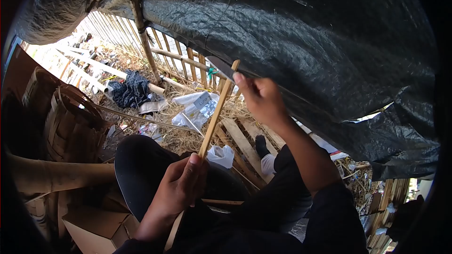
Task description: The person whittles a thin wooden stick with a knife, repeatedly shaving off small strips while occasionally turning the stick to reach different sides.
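Note:
My left hand [178, 183] is closed around a narrow bamboo strip [216, 115], low down near my lap. The strip slants up and away to the right, and its lower end shows again below the hand. In my right hand [264, 102] is a knife, gripped with the thumb along it. Its dark, flat blade [220, 67] points up and left and lies across the strip close to its far end. Most of the knife's handle is hidden in the fist.
A black tarp [301, 42] hangs low along the right and top. Ahead stands a bamboo fence [176, 59]. Dry straw, wooden slats [242, 141], plastic bags [220, 156] and a dark cloth [129, 88] lie on the ground. At left are a thick bamboo pole [66, 175] and a cardboard box [96, 226].

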`<state>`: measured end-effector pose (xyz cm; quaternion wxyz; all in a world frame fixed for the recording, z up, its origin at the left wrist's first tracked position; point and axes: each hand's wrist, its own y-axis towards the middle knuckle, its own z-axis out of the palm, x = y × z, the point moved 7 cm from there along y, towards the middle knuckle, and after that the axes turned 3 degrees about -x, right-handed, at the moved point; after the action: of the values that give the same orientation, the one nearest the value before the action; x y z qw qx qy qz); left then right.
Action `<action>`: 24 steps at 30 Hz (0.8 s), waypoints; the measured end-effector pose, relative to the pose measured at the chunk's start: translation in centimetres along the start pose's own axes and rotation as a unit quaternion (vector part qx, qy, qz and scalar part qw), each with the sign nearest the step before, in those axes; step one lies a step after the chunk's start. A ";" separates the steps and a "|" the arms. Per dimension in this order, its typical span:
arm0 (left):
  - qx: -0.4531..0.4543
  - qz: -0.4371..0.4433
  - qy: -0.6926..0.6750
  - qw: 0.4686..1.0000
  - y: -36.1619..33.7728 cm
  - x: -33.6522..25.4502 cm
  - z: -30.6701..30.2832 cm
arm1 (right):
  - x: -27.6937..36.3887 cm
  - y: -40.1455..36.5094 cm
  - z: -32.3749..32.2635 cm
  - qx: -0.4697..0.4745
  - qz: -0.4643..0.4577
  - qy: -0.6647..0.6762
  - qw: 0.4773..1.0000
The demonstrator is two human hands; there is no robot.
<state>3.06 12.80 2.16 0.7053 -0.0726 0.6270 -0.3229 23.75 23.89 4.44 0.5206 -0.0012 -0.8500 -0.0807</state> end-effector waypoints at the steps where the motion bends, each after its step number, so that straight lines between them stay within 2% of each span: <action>1: 0.001 0.006 -0.014 1.000 -0.1 -0.1 0.2 | -0.1 -0.1 0.0 -0.007 -0.012 0.000 1.000; 3: -0.014 0.005 0.005 1.000 0.0 -0.1 -0.2 | 0.4 -3.1 3.3 0.061 -0.066 0.011 0.996; 4: -0.026 -0.001 0.026 0.999 0.0 -0.1 -0.5 | 1.9 -4.0 4.0 -0.003 -0.161 0.023 0.987; 5: -0.026 -0.003 0.030 0.999 0.0 0.0 -0.5 | 1.5 -3.4 3.5 -0.005 -0.159 0.026 0.987; 7: -0.032 0.026 0.058 0.997 0.0 -0.1 -0.4 | -1.6 -0.5 1.7 0.048 -0.002 -0.043 0.998; 8: -0.034 0.026 0.057 0.997 -0.2 -0.1 -0.4 | -1.9 0.9 0.0 0.014 0.039 -0.062 0.997; 9: -0.026 0.025 0.074 0.997 -0.4 -0.2 -0.2 | -2.3 1.5 -0.5 0.002 -0.004 -0.064 0.998; 11: -0.018 0.029 0.091 0.995 -0.3 -0.4 -0.4 | -1.5 -1.3 2.2 0.081 0.016 -0.047 0.995; 12: -0.020 0.027 0.078 0.996 -0.3 -0.3 -0.9 | -0.2 -2.9 4.0 0.094 -0.057 -0.010 0.994; 13: -0.021 0.022 0.067 0.997 -0.3 -0.2 -1.3 | 1.1 -3.2 4.6 0.042 -0.131 0.026 0.990; 15: -0.020 0.017 0.064 0.998 -0.6 -0.2 -1.3 | -0.6 -1.4 2.9 0.082 0.016 -0.015 0.996; 16: -0.020 0.021 0.057 0.998 -0.6 -0.3 -1.3 | -1.2 0.2 1.5 0.017 -0.003 0.002 1.000; 17: -0.020 0.021 0.056 0.998 -0.7 -0.2 -1.4 | -1.1 1.1 1.0 -0.001 -0.029 0.000 1.000; 19: -0.024 0.010 0.039 0.999 -0.6 0.2 -1.7 | -0.7 -1.4 3.6 0.059 -0.017 0.039 0.997; 20: -0.025 0.009 0.036 0.999 -0.5 0.3 -1.7 | 1.4 -3.0 5.2 0.025 -0.127 0.066 0.989; 21: -0.028 0.012 0.029 0.999 -0.4 0.3 -1.9 | 1.9 -3.5 5.8 -0.003 -0.155 0.086 0.984; 23: -0.030 0.010 0.025 0.999 -0.4 0.4 -2.1 | -0.7 -1.5 4.7 0.109 -0.022 0.013 0.994; 24: -0.020 0.009 0.021 1.000 -0.5 0.5 -1.9 | -1.3 0.2 2.9 0.033 -0.012 0.021 0.999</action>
<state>1.12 12.75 1.60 0.6935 -0.0742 0.6481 -0.3057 21.81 24.58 2.05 0.5373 0.0276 -0.8409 -0.0587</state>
